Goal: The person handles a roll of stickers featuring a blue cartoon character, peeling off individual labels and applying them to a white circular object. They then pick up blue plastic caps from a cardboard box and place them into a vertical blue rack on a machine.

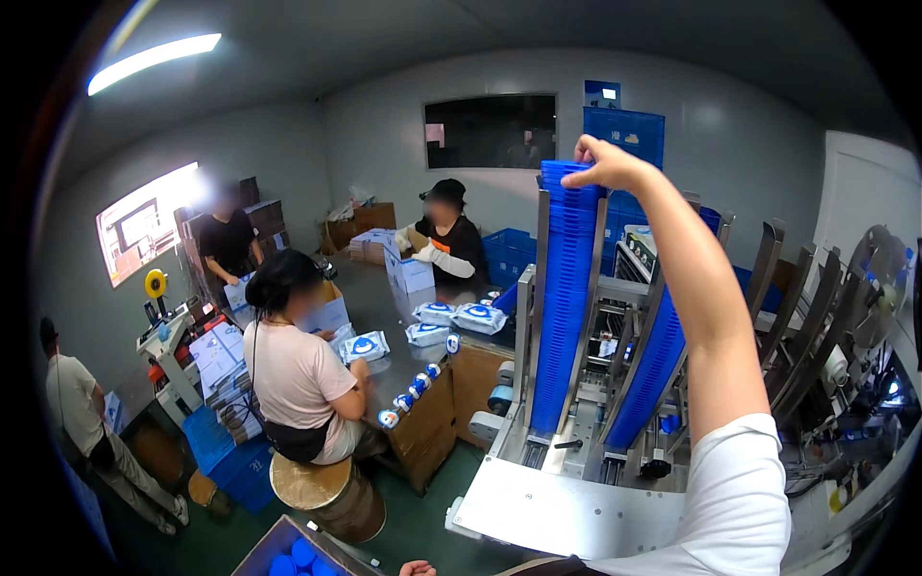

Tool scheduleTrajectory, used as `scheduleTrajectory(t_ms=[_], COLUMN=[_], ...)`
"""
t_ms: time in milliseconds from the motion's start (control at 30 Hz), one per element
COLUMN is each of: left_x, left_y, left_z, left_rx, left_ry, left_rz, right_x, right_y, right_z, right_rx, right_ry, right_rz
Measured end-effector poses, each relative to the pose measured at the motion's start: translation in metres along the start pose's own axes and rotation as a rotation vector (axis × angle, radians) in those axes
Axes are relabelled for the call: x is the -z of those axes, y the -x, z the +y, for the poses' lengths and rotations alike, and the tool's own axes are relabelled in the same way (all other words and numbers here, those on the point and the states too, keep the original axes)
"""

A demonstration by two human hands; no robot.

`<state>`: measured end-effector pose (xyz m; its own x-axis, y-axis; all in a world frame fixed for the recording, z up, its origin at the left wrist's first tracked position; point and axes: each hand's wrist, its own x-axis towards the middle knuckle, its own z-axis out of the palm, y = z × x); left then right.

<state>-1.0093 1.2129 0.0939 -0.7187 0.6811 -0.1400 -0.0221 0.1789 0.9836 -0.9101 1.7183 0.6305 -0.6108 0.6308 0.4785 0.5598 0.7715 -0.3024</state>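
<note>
My right hand (615, 167) reaches up to the top of a tall stack of thin blue plastic lids (567, 288). Its thumb and fingers close round the uppermost pieces. Upright metal rails (535, 307) hold this stack on a machine. To its right, a second blue stack (651, 374) leans between similar rails, partly behind my forearm. Only a bit of my left hand (417, 568) shows at the lower edge, its fingers mostly cut off, near a cardboard box (259, 549) with blue round pieces (303, 552) inside.
A metal plate (567, 509) forms the machine's near end. Left of it stands a work table (389, 379) bearing wipe packs (365, 348). One person (298, 355) sits on a round drum (327, 494); another (451, 240) handles a carton behind the table. Two more people stand farther left.
</note>
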Motion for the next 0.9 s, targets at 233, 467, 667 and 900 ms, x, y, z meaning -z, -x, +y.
scheduleTrajectory(t_ms=[233,467,667,900], left_x=[0.002,0.0,-0.001,-0.005], left_y=[-0.003,-0.009,-0.008,-0.005], left_z=[-0.022,-0.028,-0.028,-0.023], left_rx=[-0.056,0.028,0.066,0.064], left_ry=[0.044,0.079,0.174,0.162], left_rz=[0.027,-0.05,-0.063,-0.08], right_x=[-0.016,0.003,0.085,0.078], right_y=[0.0,0.019,0.077,0.125], right_z=[0.011,0.013,0.1,0.121], right_rx=[-0.003,-0.037,-0.087,-0.139], right_ry=[-0.146,-0.151,-0.072,0.12], right_rz=[0.139,0.382,0.335,0.166])
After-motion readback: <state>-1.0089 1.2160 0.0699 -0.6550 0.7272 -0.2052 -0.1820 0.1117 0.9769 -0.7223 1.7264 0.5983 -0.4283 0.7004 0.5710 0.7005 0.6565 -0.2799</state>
